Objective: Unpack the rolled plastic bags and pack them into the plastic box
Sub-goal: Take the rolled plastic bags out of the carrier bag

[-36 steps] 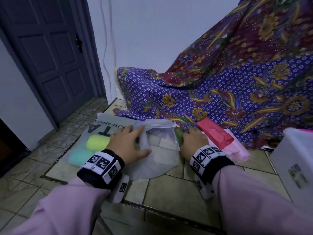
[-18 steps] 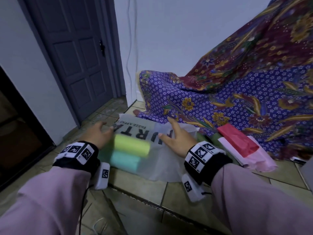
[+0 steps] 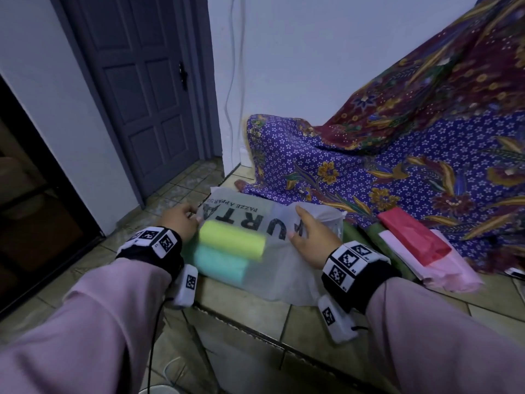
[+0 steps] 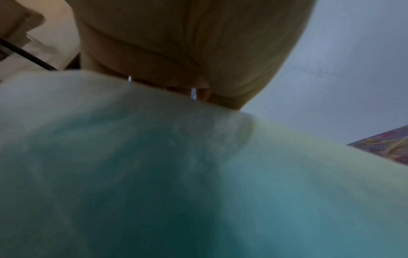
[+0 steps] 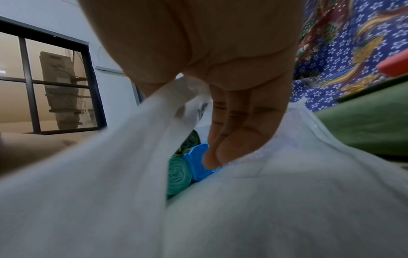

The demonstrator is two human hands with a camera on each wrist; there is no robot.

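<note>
A white translucent carrier bag point(image 3: 284, 268) with black lettering lies on the tiled floor. Through it show a yellow-green roll point(image 3: 231, 242) and a teal roll point(image 3: 220, 264). My left hand point(image 3: 181, 220) grips the bag's left end beside the rolls; in the left wrist view the bag point(image 4: 154, 174) hides its fingers. My right hand point(image 3: 308, 233) is at the bag's mouth, thumb up. In the right wrist view its straight fingers point(image 5: 229, 139) reach into the opening and touch a blue roll point(image 5: 196, 164), next to a teal roll point(image 5: 178, 174) and a dark green roll point(image 5: 190, 139). The plastic box is out of view.
Flat red point(image 3: 412, 234) and pink point(image 3: 443, 268) plastic bags lie on the floor to the right, over something green point(image 3: 372, 231). A patterned purple cloth point(image 3: 369, 166) drapes behind them. A dark door point(image 3: 147, 89) and a wall corner stand at the back left.
My left hand slid from the bag's middle to its left end. My right hand left the green thing and went to the bag's mouth. The view swung left, and the box dropped out.
</note>
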